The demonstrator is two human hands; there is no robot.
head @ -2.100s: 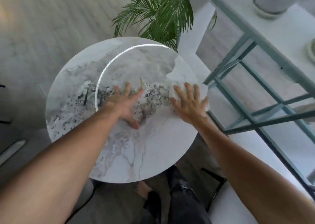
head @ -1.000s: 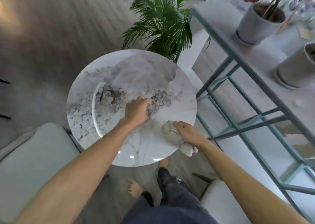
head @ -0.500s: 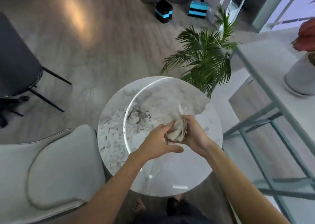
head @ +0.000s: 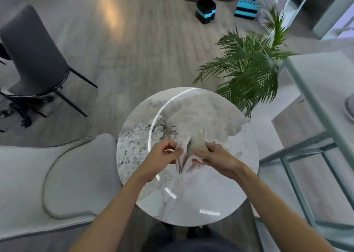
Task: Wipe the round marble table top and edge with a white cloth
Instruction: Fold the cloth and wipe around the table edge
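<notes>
The round marble table [head: 206, 200] fills the lower middle of the head view, white with grey and black veining. A crumpled white cloth [head: 193, 152] is held up above the table's centre, between both hands. My left hand [head: 162, 155] pinches its left edge with thumb and fingers. My right hand [head: 214, 156] grips the right side of the cloth, fingers curled over it. Folds of the cloth hang down between the hands. Both forearms reach in from the bottom of the view.
A light grey upholstered seat [head: 63, 177] touches the table's left side. A potted palm [head: 249, 69] stands behind the table on the right. A glass-topped metal-framed console [head: 316, 117] runs along the right. A dark chair [head: 36, 60] stands far left.
My right hand gathered the cloth off the table's right edge and lifted it; my left hand left the marble and took hold too. The view has pulled back and up.
</notes>
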